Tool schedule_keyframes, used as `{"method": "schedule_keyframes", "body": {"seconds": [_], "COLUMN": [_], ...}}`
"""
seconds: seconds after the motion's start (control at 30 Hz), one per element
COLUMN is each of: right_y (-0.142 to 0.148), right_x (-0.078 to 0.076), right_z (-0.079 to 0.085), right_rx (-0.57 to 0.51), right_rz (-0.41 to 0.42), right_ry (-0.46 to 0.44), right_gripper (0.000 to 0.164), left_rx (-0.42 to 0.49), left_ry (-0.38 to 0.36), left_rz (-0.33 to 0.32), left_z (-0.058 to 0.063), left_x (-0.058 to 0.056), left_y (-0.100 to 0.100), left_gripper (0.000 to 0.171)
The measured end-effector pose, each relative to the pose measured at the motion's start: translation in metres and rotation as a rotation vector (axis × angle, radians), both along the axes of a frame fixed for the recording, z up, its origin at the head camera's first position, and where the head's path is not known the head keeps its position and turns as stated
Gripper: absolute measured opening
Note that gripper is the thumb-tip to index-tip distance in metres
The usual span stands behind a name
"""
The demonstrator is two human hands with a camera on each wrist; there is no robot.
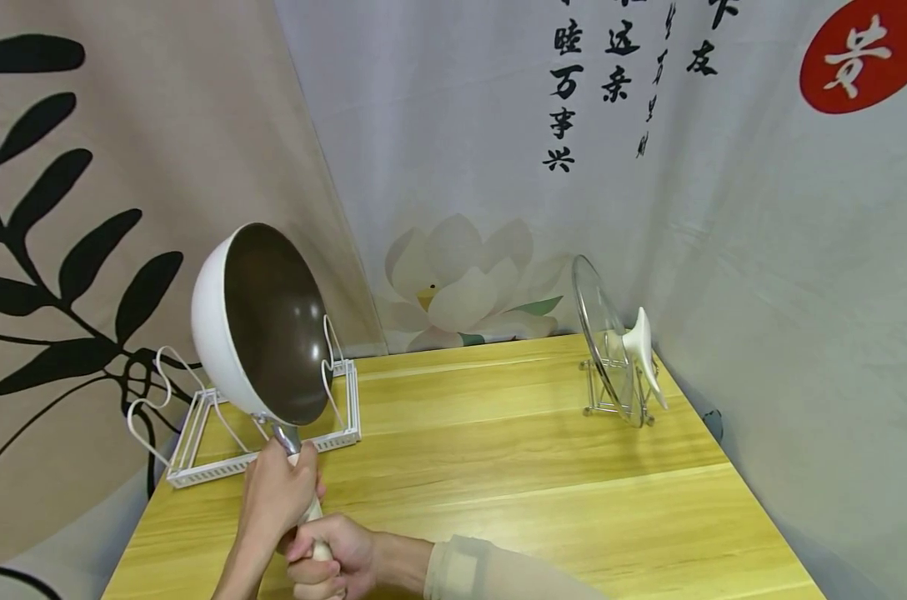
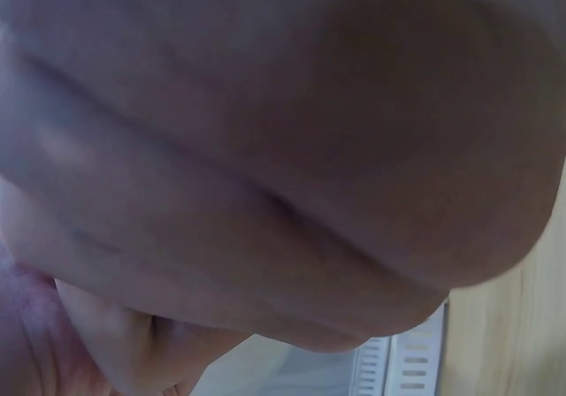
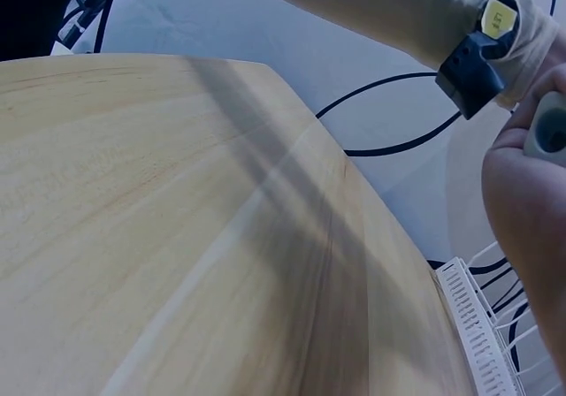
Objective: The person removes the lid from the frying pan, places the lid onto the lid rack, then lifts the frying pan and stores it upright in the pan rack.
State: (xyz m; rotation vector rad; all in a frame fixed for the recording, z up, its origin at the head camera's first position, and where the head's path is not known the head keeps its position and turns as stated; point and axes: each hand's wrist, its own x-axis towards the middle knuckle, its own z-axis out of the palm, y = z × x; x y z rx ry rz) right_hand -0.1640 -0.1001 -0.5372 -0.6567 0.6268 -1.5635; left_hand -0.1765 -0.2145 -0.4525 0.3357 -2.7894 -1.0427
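A deep wok [image 1: 273,325], white outside and dark brown inside, stands tilted on its side over the white wire rack [image 1: 213,475] at the table's left. Its pale handle points down toward me. My left hand [image 1: 281,487] grips this handle close to the metal neck. Just below, my right hand [image 1: 341,550] has its fingers curled round the handle's end. The left wrist view is mostly filled by my left hand [image 2: 265,166], so the handle is hidden there. In the right wrist view the handle's butt end [image 3: 550,133] shows beside a hand.
At the wooden table's [image 1: 498,467] right, a glass lid [image 1: 599,333] with a white knob [image 1: 639,346] stands on edge in a small metal stand [image 1: 603,407]. Printed curtains [image 1: 461,125] hang behind. A dark cable [image 3: 389,153] runs beyond the table's edge.
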Motion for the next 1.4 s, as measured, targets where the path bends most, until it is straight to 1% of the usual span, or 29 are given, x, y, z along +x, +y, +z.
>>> {"method": "schedule_keyframes", "body": {"seconds": [0.53, 0.77, 1.07, 1.23, 1.4], "right_y": [-0.002, -0.002, -0.003, -0.003, -0.003], "right_x": [0.001, 0.001, 0.001, 0.001, 0.001], "right_z": [-0.004, -0.004, -0.006, -0.008, -0.008], "right_rx": [-0.007, -0.007, -0.005, -0.002, -0.001], "right_rz": [-0.022, -0.024, -0.022, -0.023, -0.032], "right_ry": [-0.022, -0.025, -0.036, -0.043, -0.049], "right_gripper": [0.043, 0.044, 0.044, 0.044, 0.043], "left_rx": [0.003, 0.032, 0.016, 0.001, 0.011], "left_ry": [-0.015, -0.040, -0.048, -0.032, -0.038], "left_rz": [-0.002, -0.008, -0.023, -0.024, -0.029], "left_z": [-0.006, -0.008, -0.010, -0.013, -0.015], "left_x": [-0.002, -0.002, -0.003, -0.005, -0.005], "left_y": [-0.001, -0.003, -0.004, -0.005, -0.006], "left_gripper": [0.030, 0.029, 0.031, 0.029, 0.028]}}
